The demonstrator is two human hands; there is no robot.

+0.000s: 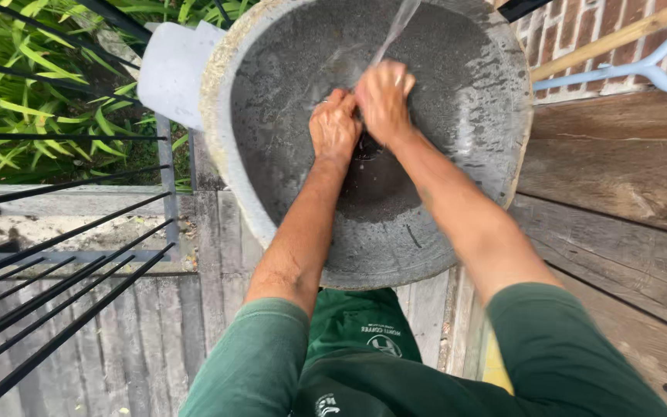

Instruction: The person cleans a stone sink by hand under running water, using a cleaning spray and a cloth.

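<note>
Outdoor deck (619, 185) (stone basin (472, 154), plants (32, 85)).

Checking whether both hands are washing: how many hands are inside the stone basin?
2. The left hand and the right hand meet at the middle of the stone basin, under the water stream.

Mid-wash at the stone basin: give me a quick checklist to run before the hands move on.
1. Water stream reaches the hands: ok.
2. Left hand and right hand together over the basin's middle: ok.
3. Anything held between the hands: cannot tell, the fingers hide it.
4. Stone basin draining: cannot tell; dark wet patch under the hands.
5. Green sleeves pushed back from the water: ok.
</note>
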